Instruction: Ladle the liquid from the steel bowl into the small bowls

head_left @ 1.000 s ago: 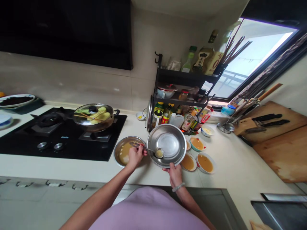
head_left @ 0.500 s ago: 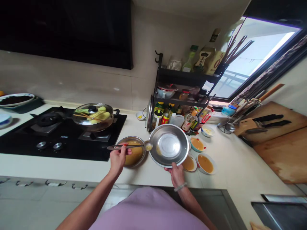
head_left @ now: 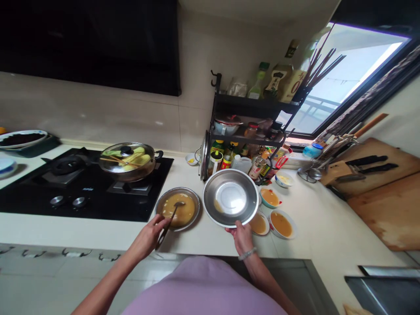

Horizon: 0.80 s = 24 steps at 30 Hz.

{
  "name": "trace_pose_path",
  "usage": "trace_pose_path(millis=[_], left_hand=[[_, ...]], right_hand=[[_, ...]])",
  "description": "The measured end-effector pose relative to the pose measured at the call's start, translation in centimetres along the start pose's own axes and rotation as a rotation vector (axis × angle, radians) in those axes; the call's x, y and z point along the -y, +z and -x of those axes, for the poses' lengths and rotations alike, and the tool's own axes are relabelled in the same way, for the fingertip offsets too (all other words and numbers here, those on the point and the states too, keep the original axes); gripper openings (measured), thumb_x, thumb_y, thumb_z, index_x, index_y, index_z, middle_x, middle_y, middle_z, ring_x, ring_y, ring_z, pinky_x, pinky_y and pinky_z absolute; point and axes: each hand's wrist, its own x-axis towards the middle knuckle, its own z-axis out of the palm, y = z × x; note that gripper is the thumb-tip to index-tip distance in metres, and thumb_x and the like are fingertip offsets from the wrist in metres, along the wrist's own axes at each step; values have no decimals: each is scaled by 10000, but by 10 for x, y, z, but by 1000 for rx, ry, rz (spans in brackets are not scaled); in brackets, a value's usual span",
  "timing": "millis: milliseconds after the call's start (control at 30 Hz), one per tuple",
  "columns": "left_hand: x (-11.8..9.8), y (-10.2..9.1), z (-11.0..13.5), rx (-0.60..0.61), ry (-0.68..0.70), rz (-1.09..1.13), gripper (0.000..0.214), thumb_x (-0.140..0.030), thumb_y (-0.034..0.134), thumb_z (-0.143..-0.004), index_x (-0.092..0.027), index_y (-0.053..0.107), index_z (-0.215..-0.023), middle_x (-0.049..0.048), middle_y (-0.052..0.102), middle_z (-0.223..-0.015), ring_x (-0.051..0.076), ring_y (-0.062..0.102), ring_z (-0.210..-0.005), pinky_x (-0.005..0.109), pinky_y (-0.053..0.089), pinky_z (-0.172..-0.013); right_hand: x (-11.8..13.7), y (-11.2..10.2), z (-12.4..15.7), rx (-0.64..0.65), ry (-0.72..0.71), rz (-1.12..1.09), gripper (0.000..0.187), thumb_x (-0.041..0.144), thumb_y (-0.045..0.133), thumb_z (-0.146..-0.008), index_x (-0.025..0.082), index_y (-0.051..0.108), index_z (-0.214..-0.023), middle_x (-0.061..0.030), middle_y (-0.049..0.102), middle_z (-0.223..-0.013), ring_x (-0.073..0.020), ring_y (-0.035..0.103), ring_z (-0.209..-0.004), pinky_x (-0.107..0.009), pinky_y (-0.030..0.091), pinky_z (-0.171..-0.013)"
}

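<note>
My left hand (head_left: 155, 227) pinches the dark handle of a small ladle (head_left: 173, 215). The ladle's head dips into yellowish-brown liquid in a round metal bowl (head_left: 198, 208) on the counter. With my right hand (head_left: 242, 234) I grip the near rim of a wide steel basin (head_left: 231, 192), tilted toward me, with a little brownish liquid along its inner left side. Just right of the basin stand a bowl of brown liquid (head_left: 258, 223), partly hidden, a white bowl of the same liquid (head_left: 281, 224) and a smaller bowl (head_left: 270, 197).
A lidded pan (head_left: 129, 164) with green and yellow food sits on the black gas hob (head_left: 98, 210) at left. Behind the basin, a black rack (head_left: 249, 105) holds bottles and jars. A knife block (head_left: 337, 168) and cutting boards (head_left: 387, 197) lean at right.
My left hand has moved down and left, lowering the ladle's head from beside the basin into the bowl of liquid. My right hand and the basin have barely moved.
</note>
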Motion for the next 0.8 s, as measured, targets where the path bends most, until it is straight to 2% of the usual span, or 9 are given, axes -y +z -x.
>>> trace_pose_path(millis=[100,167,233,300,400,500,600,733,800], left_hand=[[-19,-9,-5,-20,-90,118,347,-127,595,-709,-271,744,-987,89,681,-1038,230,663,-936,333,552,-829],[-40,0,-13,-61,-215,333,263,-161,640,-718,-229,737,-953,83,685,-935,204,674,-820,297,574,-726],[-64,23,-23,-66,-418,619,224,-195,674,-742,-168,701,-962,78,695,-837,189,675,-725,284,578,-624],[-86,54,-35,-3,-618,868,223,-189,693,-763,-129,651,-974,74,692,-769,169,678,-679,281,581,-627],[-109,95,-51,100,-717,1128,114,-150,666,-809,-118,608,-901,59,681,-755,113,661,-633,249,582,-653],[-119,115,-62,41,-781,1165,120,-44,617,-807,-132,576,-877,-2,634,-688,72,603,-518,213,566,-550],[-122,123,-67,103,-810,1112,247,12,617,-763,-147,566,-944,-21,625,-667,76,584,-465,193,525,-462],[-127,143,-67,157,-868,1071,275,-8,614,-745,-171,542,-955,-16,648,-669,100,600,-467,215,517,-450],[-129,153,-68,136,-849,1062,269,5,590,-730,-169,547,-931,-13,658,-666,105,614,-492,214,518,-463]], right_hand=[[7,3,3,20,28,-50,189,274,667,-585,195,568,-725,17,647,-642,-150,599,-551,-264,514,-472],[11,5,6,34,44,-71,175,264,678,-582,194,568,-699,17,647,-631,-146,596,-548,-260,513,-475],[14,9,10,43,57,-102,165,254,687,-578,189,572,-678,16,648,-623,-145,596,-547,-259,510,-475],[16,15,16,57,65,-138,155,248,695,-579,182,582,-663,12,652,-622,-146,599,-556,-257,507,-480],[19,19,24,87,71,-180,152,260,709,-596,170,607,-664,-7,669,-650,-156,617,-591,-265,512,-503],[21,13,30,96,73,-208,186,287,737,-616,162,623,-694,-22,688,-686,-165,632,-615,-273,516,-529],[19,3,36,82,70,-228,233,330,764,-625,167,625,-719,-16,693,-702,-160,631,-612,-276,517,-550],[14,-1,41,66,32,-235,268,371,766,-639,172,631,-757,-18,693,-735,-157,627,-626,-267,507,-554],[17,-8,38,119,4,-183,312,420,750,-668,173,645,-827,-32,696,-771,-167,631,-647,-281,509,-574]])
